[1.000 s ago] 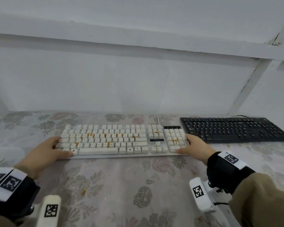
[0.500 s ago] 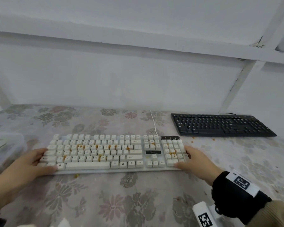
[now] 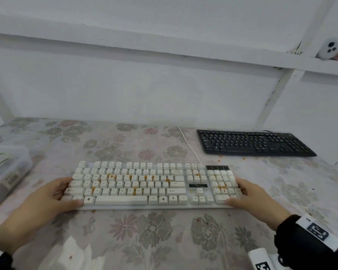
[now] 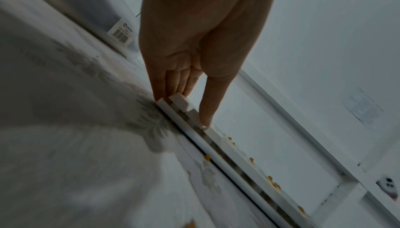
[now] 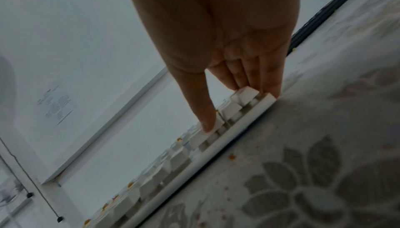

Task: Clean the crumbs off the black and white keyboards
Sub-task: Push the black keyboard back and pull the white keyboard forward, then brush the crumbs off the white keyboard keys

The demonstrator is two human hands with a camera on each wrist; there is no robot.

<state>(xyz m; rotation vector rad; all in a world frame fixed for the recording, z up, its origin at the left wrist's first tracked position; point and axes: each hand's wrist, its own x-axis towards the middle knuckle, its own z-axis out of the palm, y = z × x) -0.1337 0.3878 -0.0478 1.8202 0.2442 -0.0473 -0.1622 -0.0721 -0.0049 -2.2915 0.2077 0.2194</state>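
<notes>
The white keyboard [image 3: 144, 184] lies flat on the flowered tablecloth, with orange crumbs [image 3: 110, 176] among its keys. My left hand [image 3: 72, 192] grips its left end, thumb at the front edge and fingers over the end keys. My right hand [image 3: 235, 191] grips the right end by the number pad in the same way. In the left wrist view my left hand [image 4: 186, 108] has its thumb on a front key of the white keyboard [image 4: 227, 154]. The right wrist view shows my right hand [image 5: 238, 110] likewise. The black keyboard [image 3: 254, 143] sits at the back right, apart from both hands.
A clear plastic box [image 3: 6, 172] stands at the left edge. The white cable [image 3: 189, 147] runs back from the keyboard toward the wall. Loose crumbs [image 3: 198, 219] lie on the tablecloth in front, and a few more crumbs [image 3: 220, 156] by the black keyboard.
Both hands have slid the white keyboard toward me and away from the black keyboard, keeping hold of its ends. The plastic box has come into view at the left.
</notes>
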